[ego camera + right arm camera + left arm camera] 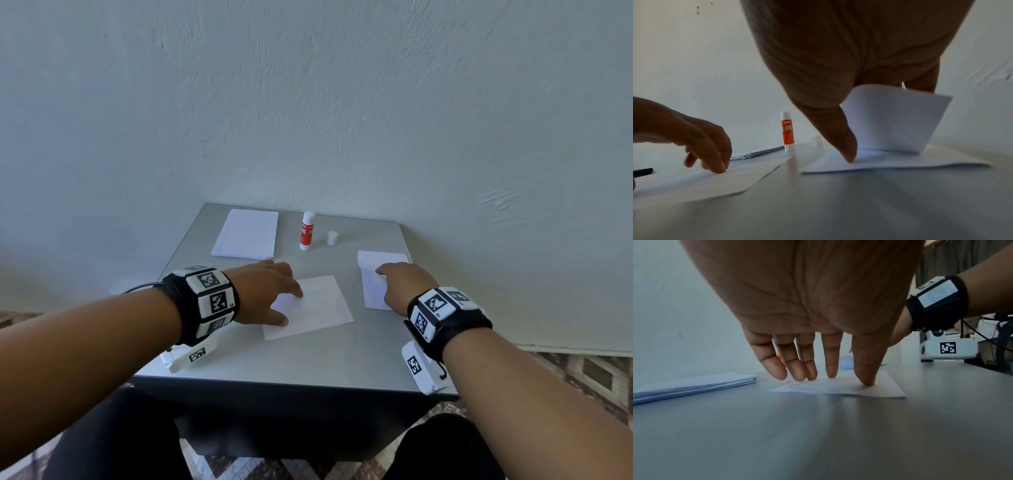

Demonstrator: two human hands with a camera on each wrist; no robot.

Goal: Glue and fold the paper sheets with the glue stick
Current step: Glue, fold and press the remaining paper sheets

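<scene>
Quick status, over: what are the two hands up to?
Left hand flat on loose sheet. Right hand folding second sheet, thumb pinning it. Glue stick upright, uncapped, untouched; cap beside it. Nothing blocking.

Right hand (849, 68) fingers hidden behind raised flap of folded sheet (894, 120); glue stick (781, 361) mostly behind left-hand fingers (774, 363).

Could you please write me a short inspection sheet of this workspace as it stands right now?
Surface: grey table against a wall.
Job's things: glue stick upright, uncapped; its cap beside it; paper stack at the far left; flat sheet in the middle; half-folded sheet on the right, flap raised.
Clutter: nothing seen.
Grippers: left hand presses straight fingers on the flat sheet; right hand holds the raised flap, thumb on the lower half.
Cables: black cable at the left wrist.
Surroundings: pale wall, patterned floor.
</scene>
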